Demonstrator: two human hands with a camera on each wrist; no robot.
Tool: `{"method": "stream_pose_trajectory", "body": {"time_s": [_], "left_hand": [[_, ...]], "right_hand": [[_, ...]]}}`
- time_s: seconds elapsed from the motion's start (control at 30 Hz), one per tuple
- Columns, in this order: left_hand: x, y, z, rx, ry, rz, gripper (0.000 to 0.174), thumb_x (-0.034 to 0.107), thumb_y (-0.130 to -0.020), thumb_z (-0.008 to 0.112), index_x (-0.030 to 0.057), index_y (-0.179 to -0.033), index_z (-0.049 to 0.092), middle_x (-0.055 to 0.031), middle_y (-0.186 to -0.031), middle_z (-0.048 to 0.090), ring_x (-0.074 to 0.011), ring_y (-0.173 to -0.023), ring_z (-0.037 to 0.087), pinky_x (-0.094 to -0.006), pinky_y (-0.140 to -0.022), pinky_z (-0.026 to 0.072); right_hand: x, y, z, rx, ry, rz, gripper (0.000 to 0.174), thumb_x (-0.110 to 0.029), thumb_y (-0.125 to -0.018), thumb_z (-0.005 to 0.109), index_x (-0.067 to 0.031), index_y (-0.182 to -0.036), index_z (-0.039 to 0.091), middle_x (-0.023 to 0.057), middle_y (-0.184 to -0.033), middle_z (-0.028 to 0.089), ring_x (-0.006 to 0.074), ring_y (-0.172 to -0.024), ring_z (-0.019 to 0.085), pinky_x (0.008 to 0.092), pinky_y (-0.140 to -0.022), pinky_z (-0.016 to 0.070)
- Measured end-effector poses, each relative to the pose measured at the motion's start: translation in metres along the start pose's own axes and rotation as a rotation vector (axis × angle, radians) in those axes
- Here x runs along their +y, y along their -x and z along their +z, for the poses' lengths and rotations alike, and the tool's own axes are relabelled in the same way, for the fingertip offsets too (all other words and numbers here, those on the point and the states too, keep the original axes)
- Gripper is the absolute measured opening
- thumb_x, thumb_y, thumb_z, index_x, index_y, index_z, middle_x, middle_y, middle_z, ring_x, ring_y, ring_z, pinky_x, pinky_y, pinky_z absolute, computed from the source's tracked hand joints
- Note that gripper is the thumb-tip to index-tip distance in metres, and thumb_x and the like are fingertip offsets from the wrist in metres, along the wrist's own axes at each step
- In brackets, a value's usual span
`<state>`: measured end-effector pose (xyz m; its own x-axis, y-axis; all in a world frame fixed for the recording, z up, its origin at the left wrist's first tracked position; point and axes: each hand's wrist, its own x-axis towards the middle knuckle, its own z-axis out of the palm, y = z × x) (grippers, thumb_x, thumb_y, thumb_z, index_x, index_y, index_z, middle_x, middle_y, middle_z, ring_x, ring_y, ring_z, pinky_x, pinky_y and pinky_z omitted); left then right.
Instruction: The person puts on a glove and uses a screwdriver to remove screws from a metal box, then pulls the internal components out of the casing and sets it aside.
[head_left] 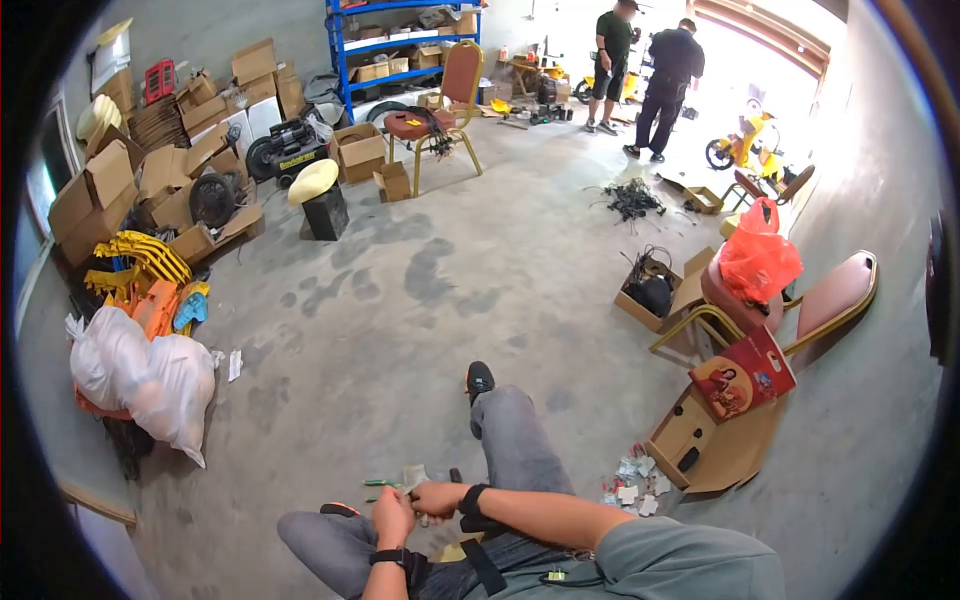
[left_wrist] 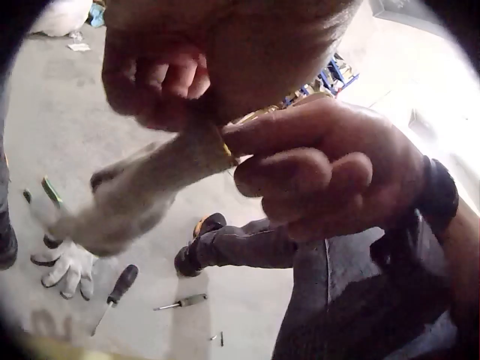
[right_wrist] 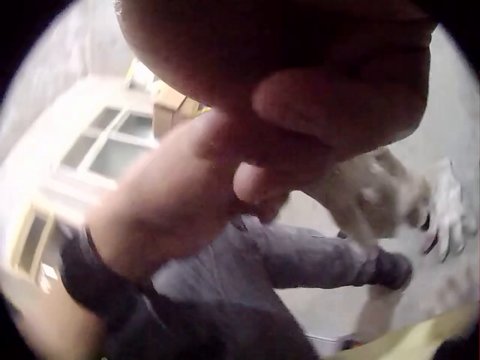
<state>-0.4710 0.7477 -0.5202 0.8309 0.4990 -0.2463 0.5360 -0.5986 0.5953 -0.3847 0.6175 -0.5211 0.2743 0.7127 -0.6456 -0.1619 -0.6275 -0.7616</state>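
Observation:
In the left wrist view, a greyish-white cloth piece, apparently a work glove, hangs from both hands by its yellow-edged cuff. The left hand has its fingers curled round the cuff, while the right hand pinches the edge between thumb and fingers. The right wrist view shows the right hand close up, the left hand against it and the cloth beyond. Seen from the head, the left hand and right hand meet above the lap. Fingers partly hide the cuff.
On the floor lie a white glove, a dark-handled screwdriver, a smaller screwdriver and a green-handled tool. An open carton stands at the right, white bags at the left. Two people stand far off.

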Motion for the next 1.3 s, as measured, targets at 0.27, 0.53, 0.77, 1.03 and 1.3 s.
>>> {"method": "stream_pose_trajectory", "body": {"time_s": [0.27, 0.53, 0.77, 1.03, 1.3], "left_hand": [[0.028, 0.010, 0.010, -0.373, -0.176, 0.084, 0.027, 0.021, -0.089, 0.062, 0.0014, -0.107, 0.062, -0.0265, -0.102, 0.069, -0.0460, -0.099, 0.064, -0.0511, -0.082, 0.0510], [0.046, 0.007, -0.017, -0.095, 0.001, 0.179, 0.021, 0.017, -0.090, 0.063, -0.0006, -0.098, 0.056, -0.0260, -0.091, 0.065, -0.0472, -0.088, 0.062, -0.0519, -0.073, 0.0477], [0.066, 0.012, -0.027, 0.031, 0.050, 0.468, 0.013, 0.013, -0.093, 0.058, 0.0025, -0.094, 0.051, -0.0243, -0.080, 0.062, -0.0492, -0.077, 0.059, -0.0549, -0.064, 0.0429], [0.062, 0.004, -0.014, -0.247, 0.094, 0.221, 0.024, 0.012, -0.090, 0.057, -0.0029, -0.106, 0.047, -0.0333, -0.093, 0.064, -0.0535, -0.091, 0.060, -0.0584, -0.077, 0.0454], [0.082, 0.008, -0.031, -0.236, -0.065, 0.239, 0.028, 0.012, -0.086, 0.060, -0.0043, -0.104, 0.048, -0.0341, -0.093, 0.064, -0.0524, -0.090, 0.061, -0.0562, -0.075, 0.0477]], "right_hand": [[0.013, -0.015, -0.017, 0.037, -0.948, 0.037, 0.023, -0.011, -0.098, 0.047, -0.0054, -0.080, 0.060, -0.0008, -0.066, 0.054, 0.0094, -0.054, 0.046, 0.0253, -0.049, 0.0394], [0.009, -0.017, 0.002, 0.399, -0.501, -0.222, 0.018, -0.010, -0.097, 0.050, 0.0000, -0.100, 0.065, 0.0070, -0.087, 0.063, 0.0146, -0.077, 0.057, 0.0308, -0.067, 0.0470], [0.035, -0.066, -0.016, 0.236, -0.127, -0.464, 0.030, -0.014, -0.092, 0.062, -0.0012, -0.119, 0.065, 0.0132, -0.110, 0.070, 0.0194, -0.095, 0.063, 0.0365, -0.078, 0.0510], [-0.020, -0.014, -0.035, 0.224, -1.109, -0.310, 0.040, -0.019, -0.100, 0.061, -0.0020, -0.135, 0.057, 0.0055, -0.122, 0.065, 0.0162, -0.101, 0.061, 0.0325, -0.087, 0.0512], [-0.032, -0.013, -0.028, 0.177, -0.714, -0.552, 0.038, -0.027, -0.106, 0.047, -0.0071, -0.137, 0.057, 0.0075, -0.128, 0.063, 0.0188, -0.112, 0.061, 0.0329, -0.099, 0.0478]]}}
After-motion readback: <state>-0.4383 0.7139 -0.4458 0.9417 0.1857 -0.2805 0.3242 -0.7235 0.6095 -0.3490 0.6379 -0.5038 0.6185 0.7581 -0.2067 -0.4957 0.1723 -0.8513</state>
